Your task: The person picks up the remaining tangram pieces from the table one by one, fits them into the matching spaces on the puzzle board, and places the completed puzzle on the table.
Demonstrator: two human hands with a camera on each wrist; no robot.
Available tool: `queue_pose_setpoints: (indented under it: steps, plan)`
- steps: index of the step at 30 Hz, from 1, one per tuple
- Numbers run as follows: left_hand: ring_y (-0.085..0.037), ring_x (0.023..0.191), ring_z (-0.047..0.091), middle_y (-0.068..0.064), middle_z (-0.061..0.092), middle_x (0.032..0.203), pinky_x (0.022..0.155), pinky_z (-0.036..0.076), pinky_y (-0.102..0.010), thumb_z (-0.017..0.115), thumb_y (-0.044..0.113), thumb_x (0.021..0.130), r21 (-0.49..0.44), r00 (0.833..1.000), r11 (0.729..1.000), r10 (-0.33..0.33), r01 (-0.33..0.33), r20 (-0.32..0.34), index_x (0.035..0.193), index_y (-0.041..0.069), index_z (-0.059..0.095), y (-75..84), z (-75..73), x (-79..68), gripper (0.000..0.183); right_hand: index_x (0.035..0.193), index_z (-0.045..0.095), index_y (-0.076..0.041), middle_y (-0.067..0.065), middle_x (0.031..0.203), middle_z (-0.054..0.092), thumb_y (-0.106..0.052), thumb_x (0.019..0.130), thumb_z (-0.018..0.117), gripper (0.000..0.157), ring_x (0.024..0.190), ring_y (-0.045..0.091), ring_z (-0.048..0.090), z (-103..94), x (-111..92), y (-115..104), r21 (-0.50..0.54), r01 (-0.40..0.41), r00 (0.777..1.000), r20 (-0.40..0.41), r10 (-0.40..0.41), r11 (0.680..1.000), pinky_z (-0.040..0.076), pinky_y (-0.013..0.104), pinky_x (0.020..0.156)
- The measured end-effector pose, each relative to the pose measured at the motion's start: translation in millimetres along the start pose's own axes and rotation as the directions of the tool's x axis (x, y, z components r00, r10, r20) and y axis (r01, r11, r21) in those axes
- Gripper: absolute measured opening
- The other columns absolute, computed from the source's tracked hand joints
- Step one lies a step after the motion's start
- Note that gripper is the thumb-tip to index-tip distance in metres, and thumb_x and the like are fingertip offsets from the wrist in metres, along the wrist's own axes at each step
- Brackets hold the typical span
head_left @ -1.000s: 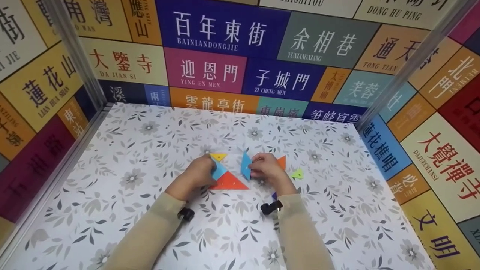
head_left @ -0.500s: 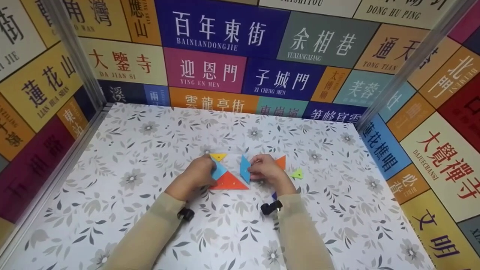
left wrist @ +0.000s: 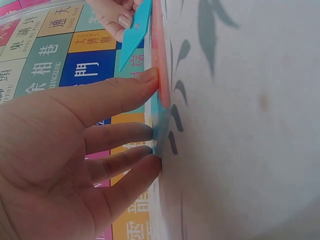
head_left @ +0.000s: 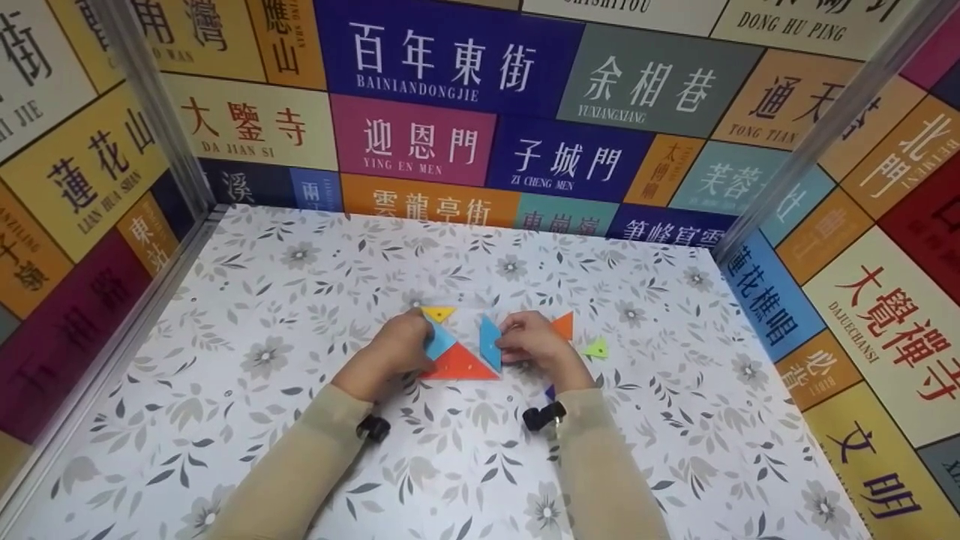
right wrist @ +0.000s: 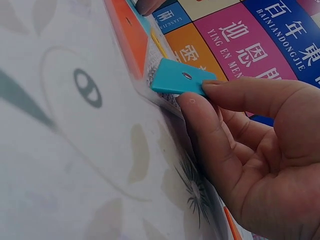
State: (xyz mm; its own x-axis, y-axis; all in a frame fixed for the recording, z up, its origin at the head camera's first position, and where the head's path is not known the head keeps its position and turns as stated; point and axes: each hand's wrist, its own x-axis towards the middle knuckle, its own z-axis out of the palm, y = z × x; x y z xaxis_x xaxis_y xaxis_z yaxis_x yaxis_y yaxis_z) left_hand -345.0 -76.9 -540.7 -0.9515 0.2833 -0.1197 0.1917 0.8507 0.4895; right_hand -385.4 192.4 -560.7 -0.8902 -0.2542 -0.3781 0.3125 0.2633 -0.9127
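My right hand (head_left: 536,341) pinches a blue parallelogram tangram piece (head_left: 489,343) between thumb and fingers. In the right wrist view, this blue piece (right wrist: 172,75) is tilted, one end pointing toward the laid pieces. A red triangle (head_left: 461,365), another blue piece (head_left: 439,342) and a small yellow triangle (head_left: 437,313) lie together left of it. My left hand (head_left: 394,346) rests at their left side and partly covers the blue one. The left wrist view shows its thumb touching the red piece (left wrist: 161,75), with the other fingers stretched to the blue piece's edge.
Beyond my right hand lie an orange triangle (head_left: 564,325), partly hidden, and a small green triangle (head_left: 598,349). A dark blue-purple piece (head_left: 550,392) peeks out by the right wrist. Printed panels surround the flower-patterned table (head_left: 300,450) at the back and sides.
The held parallelogram has shifted slightly left and turned, its lower end now close to the red triangle's right corner. My left hand has stayed in place.
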Motion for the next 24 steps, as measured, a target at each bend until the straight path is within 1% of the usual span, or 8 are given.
queue_pose_setpoints:
  steps: [4, 6, 9, 14, 20, 24]
  plan:
    - [-0.029, 0.115, 0.066, -0.016, 0.061, 0.141, 0.107, 0.056, -0.042, 0.097, 0.018, 0.074, -0.002, 1.0, 1.0, -0.003, 0.003, -0.002, 0.12, -0.001, 0.076, 0.5, 0.6, -1.2, 0.054, 0.101, 0.064, 0.002, 0.004, 0.08, 0.062, 0.005, 0.09, 0.071, 0.014, 0.062, 0.015, 0.07, 0.6, -1.2, 0.8, 0.009, 0.013, 1.0, 0.018, -0.013, 1.0, 0.063, 0.026, 0.062]
    - [-0.028, 0.119, 0.065, -0.015, 0.059, 0.146, 0.109, 0.055, -0.042, 0.097, 0.018, 0.075, -0.014, 1.0, 1.0, -0.024, 0.024, 0.008, 0.123, 0.0, 0.076, 1.3, 0.4, -1.5, 0.055, 0.1, 0.064, 0.0, 0.003, 0.081, 0.062, 0.004, 0.09, 0.072, 0.013, 0.063, 0.015, 0.07, 0.4, -1.8, 0.5, -0.004, 0.011, 1.0, 0.017, -0.011, 1.0, 0.062, 0.026, 0.062]
    - [-0.028, 0.122, 0.064, -0.015, 0.057, 0.151, 0.111, 0.054, -0.042, 0.096, 0.019, 0.076, -0.02, 0.999, 0.999, -0.035, 0.035, 0.017, 0.123, 0.001, 0.075, 1.7, 0.6, -0.8, 0.055, 0.099, 0.065, -0.002, 0.004, 0.083, 0.063, 0.003, 0.09, 0.073, 0.013, 0.063, 0.015, 0.07, 0.1, -2.4, -0.3, -0.021, 0.006, 1.0, 0.015, -0.006, 1.0, 0.062, 0.026, 0.063]
    - [-0.029, 0.122, 0.064, -0.017, 0.056, 0.153, 0.111, 0.053, -0.043, 0.097, 0.018, 0.075, -0.021, 0.999, 0.999, -0.028, 0.029, 0.019, 0.122, 0.0, 0.076, 0.9, 0.2, 0.5, 0.054, 0.1, 0.065, -0.003, 0.005, 0.084, 0.063, 0.003, 0.09, 0.073, 0.013, 0.063, 0.015, 0.071, 0.3, -2.2, -0.3, -0.032, 0.009, 1.0, 0.013, -0.008, 0.999, 0.061, 0.026, 0.062]
    - [-0.03, 0.122, 0.064, -0.019, 0.056, 0.152, 0.111, 0.053, -0.043, 0.097, 0.019, 0.074, -0.008, 1.0, 1.0, -0.012, 0.012, 0.02, 0.122, 0.0, 0.076, -0.1, 0.2, 0.4, 0.056, 0.105, 0.066, 0.001, 0.006, 0.085, 0.066, 0.003, 0.09, 0.075, 0.017, 0.062, 0.014, 0.07, 3.0, -2.6, -0.4, -0.06, 0.005, 1.0, -0.003, -0.005, 0.998, 0.06, 0.025, 0.059]
    - [-0.03, 0.124, 0.063, -0.021, 0.053, 0.156, 0.113, 0.052, -0.043, 0.097, 0.018, 0.074, -0.026, 1.0, 0.999, -0.017, 0.018, 0.016, 0.122, 0.001, 0.076, -0.3, 0.6, 0.6, 0.055, 0.106, 0.067, 0.002, 0.006, 0.087, 0.068, 0.002, 0.089, 0.075, 0.018, 0.062, 0.013, 0.069, 4.9, -3.9, -2.3, -0.081, 0.008, 1.0, -0.013, -0.009, 0.997, 0.06, 0.024, 0.059]
